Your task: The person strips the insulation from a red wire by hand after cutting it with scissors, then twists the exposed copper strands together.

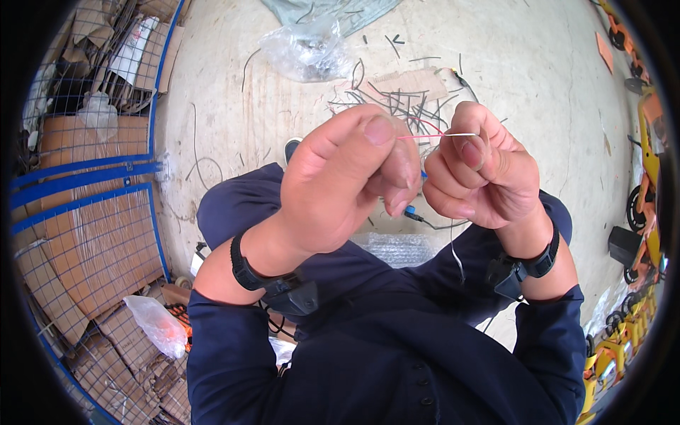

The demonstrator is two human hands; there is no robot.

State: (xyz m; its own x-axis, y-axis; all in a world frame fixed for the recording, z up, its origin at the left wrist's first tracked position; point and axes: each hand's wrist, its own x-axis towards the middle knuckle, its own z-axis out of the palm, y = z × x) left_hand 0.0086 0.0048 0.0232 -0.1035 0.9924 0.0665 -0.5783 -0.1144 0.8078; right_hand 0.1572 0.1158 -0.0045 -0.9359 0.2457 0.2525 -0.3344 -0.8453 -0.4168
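Between my two raised hands runs a thin red wire (422,137), stretched nearly level. My left hand (345,170) pinches its left end between thumb and fingers. A white wire (461,134) meets the red one, and my right hand (486,170) grips it between thumb and forefinger. Another red strand curves up behind this join. Below my right hand hangs a thin pale wire (455,249). A blue connector (410,211) on a black cable shows below and between the hands; whether it belongs to the held wires cannot be seen.
Many black cable offcuts (419,109) litter the concrete floor beside a cardboard piece (411,85). Beyond lies a clear plastic bag (308,50). Bubble wrap (396,248) sits between my legs. A blue mesh cage (154,122) holding cardboard stands left; yellow and orange wheeled equipment (645,159) lines the right.
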